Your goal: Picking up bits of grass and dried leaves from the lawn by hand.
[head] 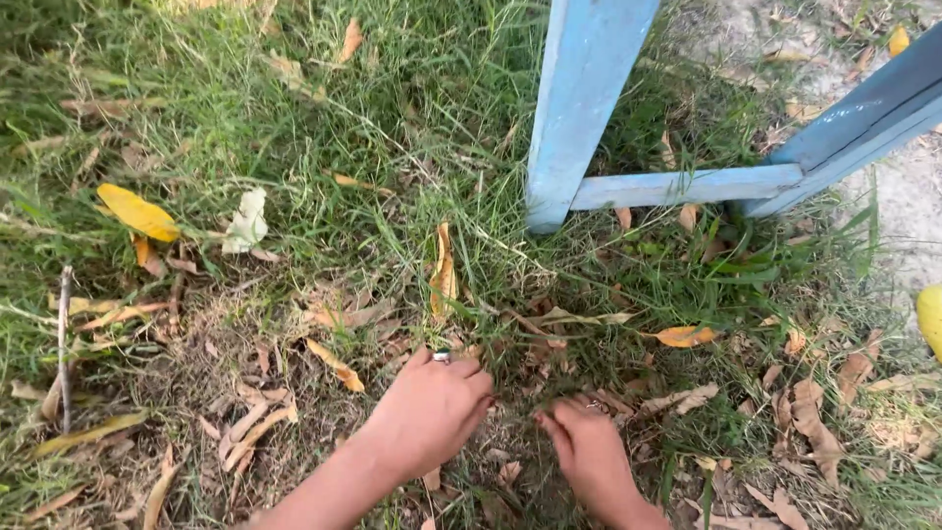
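Hands first, nearest the camera: we list our left hand (432,410), fingers curled downward with a small ring on one of them, knuckles up, pressed into the tuft of green grass (510,368) just ahead of it. Whether it is pinching blades we cannot tell, since the fingertips are hidden. Our right hand (587,444) lies just beside it, fingers bent narrow and dug into the same patch among the dry brown leaf litter (250,417); its grip is likewise hidden.

Step in hand, as we judge it: gripping or pulling grass at the ground between the two hands. The next move would call for a firm pinch low on the stems and a pull toward the body, keeping the hands clear of each other.

Further out:
- a curled orange-brown dry leaf (444,275), standing in the grass beyond the left hand;
- a flat orange leaf (684,336), beyond the right hand;
- a thin grey twig (64,344), far left;
- a bright yellow oval leaf (137,213) and a pale crumpled leaf (246,222), left, well apart from the hands.

Farthest: a light blue painted wooden frame (579,108), one leg planted in the grass, a low crossbar joining it to a slanted second leg.
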